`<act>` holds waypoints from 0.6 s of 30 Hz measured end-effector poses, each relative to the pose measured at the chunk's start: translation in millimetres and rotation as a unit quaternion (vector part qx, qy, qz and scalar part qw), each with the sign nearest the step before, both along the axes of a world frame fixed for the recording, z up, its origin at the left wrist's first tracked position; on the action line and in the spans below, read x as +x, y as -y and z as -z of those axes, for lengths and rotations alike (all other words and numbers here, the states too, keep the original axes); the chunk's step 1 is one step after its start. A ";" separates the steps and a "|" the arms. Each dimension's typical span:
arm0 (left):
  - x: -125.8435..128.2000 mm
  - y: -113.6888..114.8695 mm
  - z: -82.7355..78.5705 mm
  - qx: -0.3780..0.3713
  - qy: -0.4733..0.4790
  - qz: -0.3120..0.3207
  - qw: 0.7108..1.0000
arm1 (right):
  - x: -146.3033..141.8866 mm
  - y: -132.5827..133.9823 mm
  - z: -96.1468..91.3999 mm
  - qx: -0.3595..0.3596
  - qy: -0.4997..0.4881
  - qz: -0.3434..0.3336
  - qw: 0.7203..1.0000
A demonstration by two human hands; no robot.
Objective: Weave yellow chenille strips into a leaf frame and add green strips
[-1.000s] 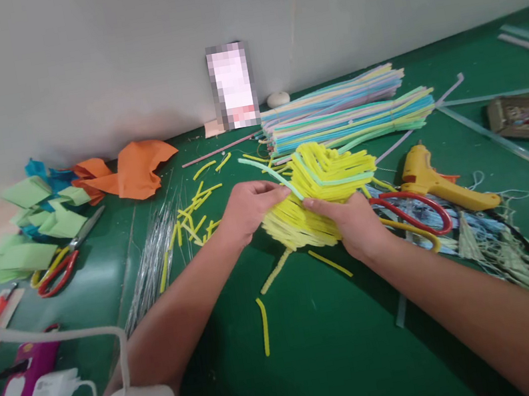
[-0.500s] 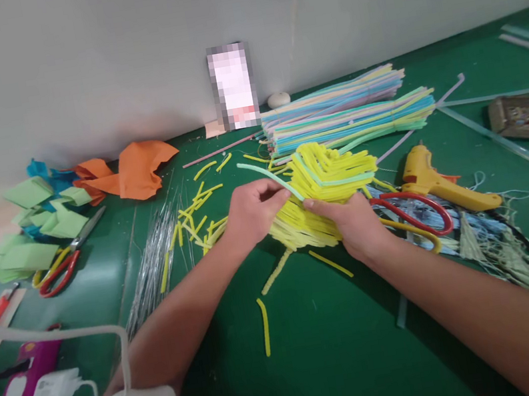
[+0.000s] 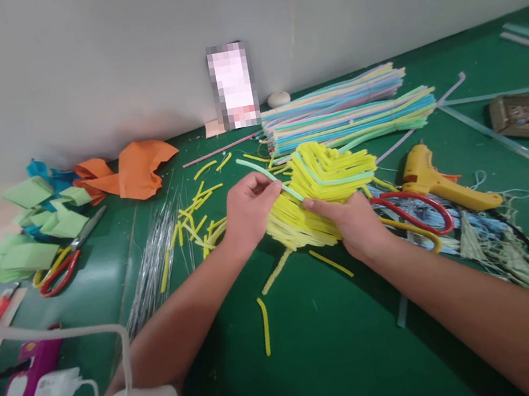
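Observation:
A yellow fan-shaped bundle of pipe cleaners [image 3: 327, 177] lies on the green table [image 3: 330, 349] in the middle. My left hand [image 3: 246, 211] is closed, its thumb and fingers pinching a mint-green pipe cleaner [image 3: 260, 171] that slants across the bundle's left edge. My right hand [image 3: 355, 223] is closed on the bundle's lower part, with its thumb pressed near the green pipe cleaner's lower end. Short yellow offcuts [image 3: 264, 325] lie scattered in front and to the left.
Red-handled scissors [image 3: 418, 209] and a yellow glue gun [image 3: 437, 182] lie just right of my right hand. Pastel pipe-cleaner bundles [image 3: 346, 113] sit behind. Thin wires [image 3: 154, 264], a second pair of scissors [image 3: 65, 262], green and orange paper [image 3: 138, 168] are to the left; a charger [image 3: 48, 389] near left.
My left hand has slid slightly up along the mint-green pipe cleaner and tightened its pinch. My right hand and the yellow bundle stay nearly where they were.

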State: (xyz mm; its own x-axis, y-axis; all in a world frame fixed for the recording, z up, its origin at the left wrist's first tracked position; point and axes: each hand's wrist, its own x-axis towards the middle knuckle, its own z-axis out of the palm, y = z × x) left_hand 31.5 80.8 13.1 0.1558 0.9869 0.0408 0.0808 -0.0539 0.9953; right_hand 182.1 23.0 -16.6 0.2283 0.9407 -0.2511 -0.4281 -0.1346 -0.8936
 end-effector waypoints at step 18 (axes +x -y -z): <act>-4.3 5.6 -6.4 0.263 -0.146 -0.024 0.953 | 0.4 1.0 1.0 0.016 -0.009 -0.004 1.000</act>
State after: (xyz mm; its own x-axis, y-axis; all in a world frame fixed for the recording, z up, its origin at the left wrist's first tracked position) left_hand 27.2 75.2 19.5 0.1910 0.8481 0.4942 0.3662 -0.5287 0.7657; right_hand 182.5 22.0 -17.5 0.2167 0.9500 -0.2247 -0.4440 -0.1090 -0.8894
